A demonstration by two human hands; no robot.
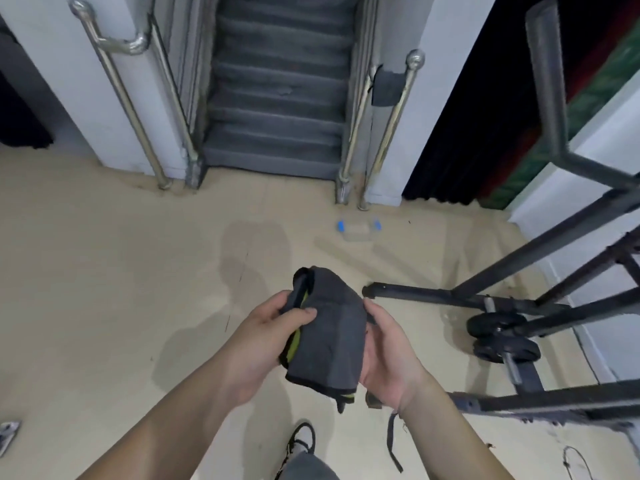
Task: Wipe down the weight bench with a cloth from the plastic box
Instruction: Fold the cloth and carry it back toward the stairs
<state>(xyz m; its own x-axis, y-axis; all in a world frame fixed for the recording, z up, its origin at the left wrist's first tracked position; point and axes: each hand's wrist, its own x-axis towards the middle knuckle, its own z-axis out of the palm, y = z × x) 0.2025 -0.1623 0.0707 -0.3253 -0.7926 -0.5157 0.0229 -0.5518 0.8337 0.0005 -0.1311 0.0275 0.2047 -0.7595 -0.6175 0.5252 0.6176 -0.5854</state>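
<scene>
A folded dark grey cloth [329,330] with a yellow-green inner edge is held in front of me over the floor. My left hand [266,344] grips its left side, thumb on top. My right hand [388,355] cups its right side, fingers curled behind it. A clear plastic box [358,230] with blue clips lies on the floor farther ahead, near the foot of the stairs. The black metal frame of the weight bench [502,296] stands at the right; its pad is out of view.
Grey stairs [277,98] with steel handrails [121,88] rise straight ahead. Black weight plates [498,336] on a bar lie by the bench frame. My shoe [303,439] shows at the bottom. A loose strap [394,441] lies on the beige floor.
</scene>
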